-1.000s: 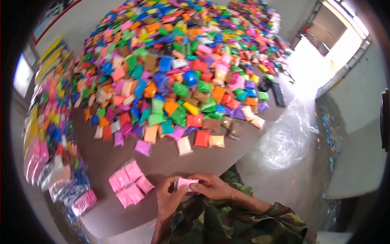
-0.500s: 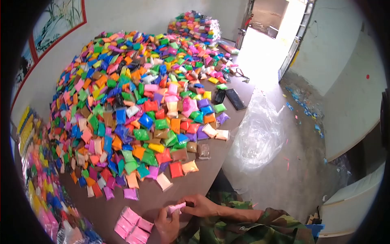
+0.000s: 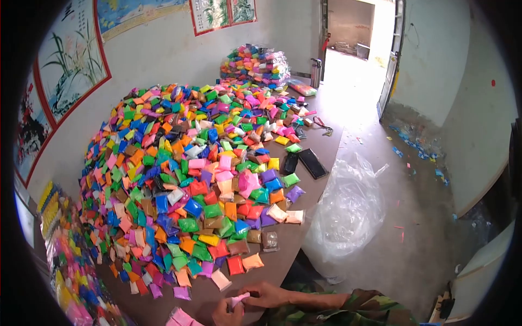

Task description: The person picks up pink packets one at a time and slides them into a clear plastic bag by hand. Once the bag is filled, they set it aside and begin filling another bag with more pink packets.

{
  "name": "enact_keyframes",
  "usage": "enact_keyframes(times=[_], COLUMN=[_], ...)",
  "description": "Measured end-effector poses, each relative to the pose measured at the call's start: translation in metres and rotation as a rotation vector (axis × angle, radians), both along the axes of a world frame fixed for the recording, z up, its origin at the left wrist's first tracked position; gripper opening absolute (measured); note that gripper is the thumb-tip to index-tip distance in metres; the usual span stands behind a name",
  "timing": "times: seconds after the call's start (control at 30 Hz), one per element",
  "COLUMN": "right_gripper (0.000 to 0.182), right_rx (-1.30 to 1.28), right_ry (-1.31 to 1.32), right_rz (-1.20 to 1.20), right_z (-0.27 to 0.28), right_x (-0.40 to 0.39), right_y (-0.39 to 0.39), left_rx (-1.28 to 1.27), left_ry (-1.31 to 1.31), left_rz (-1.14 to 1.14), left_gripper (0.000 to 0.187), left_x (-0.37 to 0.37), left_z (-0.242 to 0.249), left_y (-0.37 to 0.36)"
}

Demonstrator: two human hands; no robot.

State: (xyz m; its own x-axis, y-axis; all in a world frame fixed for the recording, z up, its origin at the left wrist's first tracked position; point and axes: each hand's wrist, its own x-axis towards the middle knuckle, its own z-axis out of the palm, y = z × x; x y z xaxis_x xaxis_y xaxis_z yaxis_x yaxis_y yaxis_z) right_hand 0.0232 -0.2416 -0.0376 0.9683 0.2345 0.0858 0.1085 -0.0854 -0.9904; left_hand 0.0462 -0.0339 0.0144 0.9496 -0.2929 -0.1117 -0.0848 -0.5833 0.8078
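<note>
My left hand (image 3: 227, 313) and my right hand (image 3: 265, 295) meet at the table's near edge. Both are closed on one small pink packet (image 3: 238, 300), which is partly covered by the fingers. To the left lies a group of pink packets (image 3: 182, 317), cut off by the bottom of the view. Just beyond my hands are a peach packet (image 3: 221, 280), a red packet (image 3: 235, 265) and a light orange packet (image 3: 252, 262), lying flat on the brown table (image 3: 288, 258).
A large heap of colourful packets (image 3: 179, 174) covers most of the table. A bagged stack (image 3: 255, 68) stands at the far end. A black phone (image 3: 312, 163) lies near the right edge. Clear plastic bags (image 3: 348, 212) hang beside the table; filled bags (image 3: 76, 266) stand left.
The view has tilted upward, so the scene sits lower and the group of pink packets is now mostly out of view. Both hands still hold the pink packet.
</note>
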Motion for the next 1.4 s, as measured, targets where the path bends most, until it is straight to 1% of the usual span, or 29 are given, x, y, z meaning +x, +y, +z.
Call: enact_keyframes(times=[0.03, 0.07, 0.1, 0.13, 0.17, 0.2, 0.3, 0.4, 0.47, 0.5, 0.6, 0.67, 0.7, 0.73, 0.77, 0.8, 0.9, 1.0, 1.07, 1.1, 1.17, 1.2, 1.27, 1.3, 1.4], right_gripper=[0.032, 0.032, 0.031, 0.031, 0.031, 0.032, 0.031, 0.030, 0.031, 0.032, 0.033, 0.032, 0.031, 0.030, 0.030, 0.029, 0.028, 0.028, 0.028, 0.028, 0.028, 0.028, 0.028, 0.028, 0.028], right_rx=[0.015, 0.052, 0.090, 0.129, 0.135, 0.139, 0.149, 0.137, 0.116, 0.107, 0.106, 0.136, 0.134, 0.130, 0.127, 0.123, 0.106, 0.088, 0.108, 0.104, 0.099, 0.091, 0.077, 0.074, 0.079], right_ry=[-0.035, -0.002, 0.033, 0.068, 0.059, 0.063, 0.071, 0.063, 0.061, 0.045, -0.013, -0.061, -0.038, -0.014, 0.010, -0.016, -0.060, -0.042, -0.031, -0.020, 0.001, 0.001, 0.001, 0.015, 0.042], right_rz=[0.005, 0.026, 0.050, 0.074, 0.044, 0.038, 0.016, -0.003, 0.009, 0.005, -0.021, -0.053, -0.052, -0.051, -0.049, -0.048, -0.028, 0.011, 0.024, 0.030, 0.045, 0.040, 0.029, 0.019, -0.006], right_z=[-0.007, -0.011, -0.015, -0.017, -0.017, -0.016, -0.014, -0.008, 0.007, 0.007, -0.002, -0.020, -0.018, -0.013, -0.010, -0.009, -0.006, -0.003, 0.009, 0.003, -0.014, -0.014, -0.014, -0.014, -0.011], right_x=[0.001, 0.002, 0.002, 0.003, 0.004, 0.005, 0.008, 0.008, 0.009, 0.010, 0.013, 0.015, 0.015, 0.014, 0.012, 0.011, 0.009, 0.005, 0.003, 0.003, 0.004, 0.004, 0.004, 0.004, 0.002], right_y=[-0.001, -0.001, -0.002, -0.003, -0.004, -0.006, -0.008, -0.010, -0.014, -0.014, -0.007, 0.003, 0.004, 0.005, 0.006, 0.006, 0.006, 0.002, 0.001, 0.002, 0.005, 0.005, 0.005, 0.004, 0.001], left_rx=[0.019, 0.037, 0.057, -0.038, -0.132, -0.225, -0.196, -0.068, 0.004, 0.040, 0.144, 0.175, 0.190, 0.100, 0.011, -0.081, -0.039, -0.017, -0.049, -0.064, 0.230, 0.381, 0.256, 0.193, -0.047], left_ry=[-0.035, -0.071, -0.001, 0.078, 0.157, 0.237, 0.277, 0.199, 0.032, -0.052, -0.109, -0.145, -0.162, -0.122, -0.082, -0.043, -0.082, 0.029, -0.017, -0.040, -0.554, -0.812, -0.581, -0.464, 0.037], left_rz=[-0.018, -0.035, -0.055, -0.052, -0.050, -0.049, -0.033, -0.022, -0.046, -0.057, -0.045, -0.068, -0.079, -0.079, -0.078, -0.077, -0.119, -0.183, -0.160, -0.149, -0.400, -0.522, -0.354, -0.271, -0.105], left_gripper=[0.028, 0.029, 0.027, 0.027, 0.027, 0.027, 0.029, 0.029, 0.027, 0.027, 0.026, 0.028, 0.029, 0.029, 0.029, 0.029, 0.027, 0.024, 0.023, 0.022, 0.022, 0.022, 0.023, 0.024, 0.026], left_x=[-0.001, 0.000, 0.003, 0.007, 0.011, 0.015, 0.020, 0.024, 0.027, 0.028, 0.021, 0.020, 0.020, 0.022, 0.024, 0.027, 0.029, 0.021, 0.016, 0.014, 0.019, 0.021, 0.013, 0.010, 0.009], left_z=[0.007, 0.012, 0.014, 0.001, -0.021, -0.024, -0.024, -0.018, -0.048, -0.043, -0.012, -0.009, -0.008, -0.019, -0.040, -0.047, -0.058, -0.006, -0.010, -0.013, -0.026, -0.033, -0.052, -0.053, -0.049], left_y=[-0.003, -0.005, -0.003, 0.002, 0.010, 0.009, 0.005, -0.005, 0.007, 0.002, -0.004, -0.002, -0.001, 0.005, 0.014, 0.018, 0.029, 0.012, 0.011, 0.012, 0.018, 0.020, 0.022, 0.020, 0.020])
